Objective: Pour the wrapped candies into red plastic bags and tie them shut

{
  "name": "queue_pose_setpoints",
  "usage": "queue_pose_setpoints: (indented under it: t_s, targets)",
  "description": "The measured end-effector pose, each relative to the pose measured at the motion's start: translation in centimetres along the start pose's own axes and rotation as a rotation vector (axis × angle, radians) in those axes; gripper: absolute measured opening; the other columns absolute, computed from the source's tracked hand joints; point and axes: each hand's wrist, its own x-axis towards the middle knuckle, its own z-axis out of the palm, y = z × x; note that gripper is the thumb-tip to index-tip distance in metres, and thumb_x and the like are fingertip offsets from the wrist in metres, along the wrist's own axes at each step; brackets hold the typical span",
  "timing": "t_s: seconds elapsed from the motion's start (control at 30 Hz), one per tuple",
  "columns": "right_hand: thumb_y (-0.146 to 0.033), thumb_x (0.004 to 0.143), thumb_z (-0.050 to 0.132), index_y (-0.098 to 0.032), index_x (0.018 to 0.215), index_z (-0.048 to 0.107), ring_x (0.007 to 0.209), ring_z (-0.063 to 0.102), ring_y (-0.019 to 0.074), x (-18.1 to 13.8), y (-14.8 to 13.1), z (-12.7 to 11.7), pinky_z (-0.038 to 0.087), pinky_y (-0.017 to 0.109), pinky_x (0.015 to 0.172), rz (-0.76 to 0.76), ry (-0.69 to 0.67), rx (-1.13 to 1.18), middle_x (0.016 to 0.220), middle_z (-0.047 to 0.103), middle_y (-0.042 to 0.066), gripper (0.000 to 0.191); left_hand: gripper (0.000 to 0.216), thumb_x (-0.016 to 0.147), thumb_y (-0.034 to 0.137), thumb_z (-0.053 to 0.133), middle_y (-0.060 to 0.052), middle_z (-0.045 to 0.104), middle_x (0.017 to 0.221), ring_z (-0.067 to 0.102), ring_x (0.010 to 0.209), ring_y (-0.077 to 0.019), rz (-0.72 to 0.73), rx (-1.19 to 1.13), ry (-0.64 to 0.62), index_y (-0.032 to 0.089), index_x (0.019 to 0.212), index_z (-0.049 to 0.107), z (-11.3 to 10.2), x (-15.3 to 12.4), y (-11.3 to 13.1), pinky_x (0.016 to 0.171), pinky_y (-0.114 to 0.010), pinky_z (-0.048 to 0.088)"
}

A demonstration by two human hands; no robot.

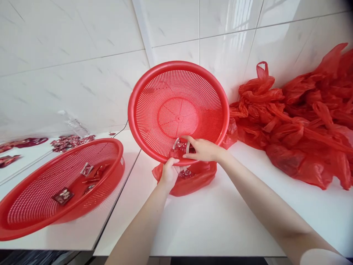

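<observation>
A red plastic colander basket (pixel 178 66) is tilted up toward me, its perforated inside facing the camera. My left hand (pixel 170 173) grips its lower rim, the thumb over the edge. Inside the basket, near that rim, my right hand (pixel 202 149) has its fingers around small red-and-white printed packets (pixel 181 145); how firmly they are held is partly hidden. Directly below the rim sits an opened red plastic bag (pixel 190 186) on the white table, with a red printed packet (pixel 186 173) showing in its mouth.
Another red basket (pixel 117 154) at left holds several small packets (pixel 63 196). Behind it lie a pile of red-and-white packets (pixel 68 142) and a clear plastic bottle (pixel 75 125). Filled red bags (pixel 292 125) are heaped at right against the tiled wall (pixel 176 22). A seam divides the white tables (pixel 234 221).
</observation>
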Motion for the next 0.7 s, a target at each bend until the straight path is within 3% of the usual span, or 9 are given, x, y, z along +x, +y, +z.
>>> queue_pose_setpoints:
  t_s: [0.1, 0.27, 0.43, 0.7]
  targets:
    - [-0.038, 0.086, 0.063, -0.021, 0.139, 0.046, 0.086, 0.068, 0.0235, 0.4, 0.6, 0.1, 0.049, 0.031, 0.07, -0.053, 0.031, 0.074, 0.098, 0.072, 0.01, 0.058, 0.036, 0.063, 0.015, 0.058, -0.009, 0.074, 0.097, 0.066, 0.104, -0.0306, 0.012, 0.017, 0.027, 0.013, 0.097, 0.065, -0.4, 0.4, 0.3, 0.089, -0.047, 0.055]
    - [-0.018, 0.086, 0.061, -0.018, 0.121, 0.059, 0.09, 0.07, 0.0186, 1.2, 1.9, 0.7, 0.051, 0.03, 0.083, -0.117, 0.109, 0.216, 0.097, 0.075, 0.007, 0.035, 0.028, 0.06, 0.016, 0.058, -0.008, 0.074, 0.089, 0.067, 0.102, -0.0317, 0.001, 0.074, 0.046, 0.014, 0.087, 0.066, -1.0, 0.9, 0.5, 0.089, -0.046, 0.055]
    - [-0.018, 0.086, 0.061, -0.018, 0.104, 0.066, 0.087, 0.071, 0.0162, 1.4, 2.2, 0.4, 0.05, 0.028, 0.084, -0.083, 0.1, 0.339, 0.093, 0.076, 0.004, 0.019, 0.024, 0.058, 0.012, 0.061, -0.003, 0.075, 0.083, 0.067, 0.104, -0.0323, 0.062, 0.14, 0.045, 0.019, 0.08, 0.066, -1.8, 1.4, 0.3, 0.09, -0.044, 0.054]
    - [-0.025, 0.087, 0.061, -0.017, 0.101, 0.072, 0.082, 0.069, 0.015, 1.6, 2.1, 0.3, 0.049, 0.026, 0.079, -0.037, 0.142, 0.404, 0.094, 0.076, 0.004, 0.019, 0.019, 0.06, 0.015, 0.061, -0.002, 0.074, 0.077, 0.069, 0.097, -0.0311, 0.1, 0.135, 0.104, 0.02, 0.077, 0.067, -1.9, 1.5, 0.6, 0.091, -0.046, 0.053]
